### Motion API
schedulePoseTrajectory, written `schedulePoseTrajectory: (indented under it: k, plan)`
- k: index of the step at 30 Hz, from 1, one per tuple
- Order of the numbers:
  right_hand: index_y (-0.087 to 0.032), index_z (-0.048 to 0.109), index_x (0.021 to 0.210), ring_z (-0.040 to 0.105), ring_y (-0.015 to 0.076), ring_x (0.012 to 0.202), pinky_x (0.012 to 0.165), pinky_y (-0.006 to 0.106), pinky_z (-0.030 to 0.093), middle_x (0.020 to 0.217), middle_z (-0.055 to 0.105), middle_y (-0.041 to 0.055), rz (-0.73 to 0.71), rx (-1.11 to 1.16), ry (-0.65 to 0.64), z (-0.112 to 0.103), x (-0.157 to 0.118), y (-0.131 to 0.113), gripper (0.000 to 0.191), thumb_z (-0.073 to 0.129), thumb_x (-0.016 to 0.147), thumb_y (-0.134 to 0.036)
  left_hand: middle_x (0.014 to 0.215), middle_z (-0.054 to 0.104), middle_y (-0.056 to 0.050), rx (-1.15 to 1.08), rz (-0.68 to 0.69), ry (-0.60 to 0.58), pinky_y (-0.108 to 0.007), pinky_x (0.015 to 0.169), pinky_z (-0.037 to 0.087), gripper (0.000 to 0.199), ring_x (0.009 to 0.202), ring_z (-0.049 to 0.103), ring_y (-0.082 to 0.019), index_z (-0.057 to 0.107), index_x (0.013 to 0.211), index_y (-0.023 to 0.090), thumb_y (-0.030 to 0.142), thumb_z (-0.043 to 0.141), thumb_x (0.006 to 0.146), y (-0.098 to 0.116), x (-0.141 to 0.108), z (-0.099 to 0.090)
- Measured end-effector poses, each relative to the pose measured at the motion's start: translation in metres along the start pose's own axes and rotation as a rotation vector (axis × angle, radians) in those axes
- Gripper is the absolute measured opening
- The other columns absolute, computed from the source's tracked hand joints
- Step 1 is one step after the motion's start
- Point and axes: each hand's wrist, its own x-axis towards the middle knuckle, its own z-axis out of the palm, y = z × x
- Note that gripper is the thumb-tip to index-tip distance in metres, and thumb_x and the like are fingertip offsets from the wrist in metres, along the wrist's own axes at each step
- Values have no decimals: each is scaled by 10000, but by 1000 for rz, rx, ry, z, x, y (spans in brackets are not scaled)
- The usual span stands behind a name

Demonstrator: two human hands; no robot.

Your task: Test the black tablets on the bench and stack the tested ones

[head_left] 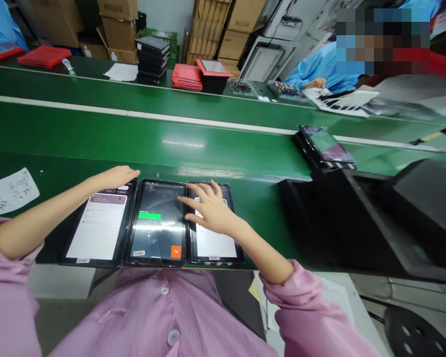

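Note:
Three tablets lie side by side at the near edge of the green bench, all with lit screens. My left hand (pixel 116 177) rests over the top edge of the left tablet (pixel 96 225), its fingers stretched to the right and gripping nothing. On the middle tablet (pixel 158 198), a dark screen shows a green bar and an orange square. My right hand (pixel 210 208) is spread over the right tablet (pixel 215 245), with fingertips reaching the middle tablet's right edge. Whether those fingertips touch the glass I cannot tell. The right hand covers part of the right tablet's white screen.
A handwritten paper note (pixel 14 191) lies at the left. Black trays (pixel 342 218) fill the right side, with a stack of wrapped tablets (pixel 325 146) behind them. Red pouches (pixel 187 77) and black boxes (pixel 153 57) stand across the line. A co-worker in blue (pixel 319 64) sits opposite.

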Motion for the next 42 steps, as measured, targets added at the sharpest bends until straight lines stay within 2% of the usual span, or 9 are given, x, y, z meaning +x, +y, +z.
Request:
schedulePoseTrajectory:
  k: [4, 12, 15, 21, 25, 32, 36, 38, 42]
  plan:
    - [-304, 561, 1418, 357, 397, 1347, 1100, 677, 207, 1517, 396, 176, 207, -4, 32, 9, 0, 13, 478, 413, 1024, -528, 1205, 719, -133, 13, -79, -212, -369, 918, 494, 740, 1084, 663, -311, 766, 1016, 182, 691, 241, 901, 17, 21, -9]
    - [-318, 569, 1407, 302, 403, 1397, 1119, 715, 102, 1578, 324, 168, 37, 16, 47, 22, 37, 13, 515, 441, 996, -600, 1280, 682, -167, 144, -154, -225, -393, 933, 477, 813, 1122, 648, -334, 718, 1183, 161, 709, 187, 905, 39, 20, -13]
    - [-324, 589, 1382, 320, 366, 1382, 1141, 663, 110, 1554, 368, 127, 135, 94, 189, 20, 19, 42, 526, 355, 1012, -615, 1175, 730, -138, 189, -144, -250, -382, 895, 481, 804, 1038, 670, -321, 773, 971, 199, 715, 161, 898, 34, 29, -14]
    - [-305, 799, 941, 444, 304, 1243, 1138, 565, 222, 1317, 592, 62, 415, 242, 434, 40, -35, 106, 587, 231, 1048, -409, 809, 736, -132, 127, -207, -361, -389, 853, 475, 844, 814, 656, -281, 634, 520, 214, 736, 77, 879, 20, 54, -21]
    - [-298, 808, 885, 446, 296, 1243, 1158, 560, 203, 1331, 594, 45, 344, 193, 416, 50, -40, 115, 531, 296, 1022, -339, 845, 748, -117, -14, -198, -436, -378, 822, 470, 826, 738, 609, -237, 549, 509, 216, 768, 46, 862, 18, 51, -31]
    - [-312, 810, 928, 481, 301, 1230, 1147, 564, 222, 1319, 608, 32, 398, 216, 478, 40, -48, 116, 507, 309, 1006, -321, 914, 754, -109, 59, -182, -447, -357, 833, 482, 793, 788, 649, -243, 652, 646, 221, 712, 77, 888, 24, 42, -39]
    - [-234, 796, 971, 530, 281, 1165, 1054, 463, 358, 1232, 632, 94, 513, 264, 591, 43, -50, 119, 600, 208, 1047, -321, 1104, 729, -165, 310, -227, -267, -412, 908, 484, 759, 1022, 667, -334, 740, 877, 165, 651, 158, 907, 57, 51, -26]
    - [-209, 792, 975, 571, 270, 1099, 996, 430, 409, 1157, 659, 107, 507, 376, 683, 49, -47, 121, 602, 219, 1057, -372, 1233, 694, -148, 292, -96, -206, -410, 970, 470, 723, 1144, 629, -330, 726, 1060, 156, 607, 179, 923, 86, 56, -15]
    - [-210, 795, 931, 625, 254, 998, 927, 407, 457, 1027, 693, 93, 469, 609, 825, 62, -40, 124, 590, 297, 1051, -504, 1331, 658, -80, 116, 173, -272, -331, 1027, 445, 643, 1210, 601, -255, 687, 1181, 189, 561, 221, 939, 144, 63, 7]
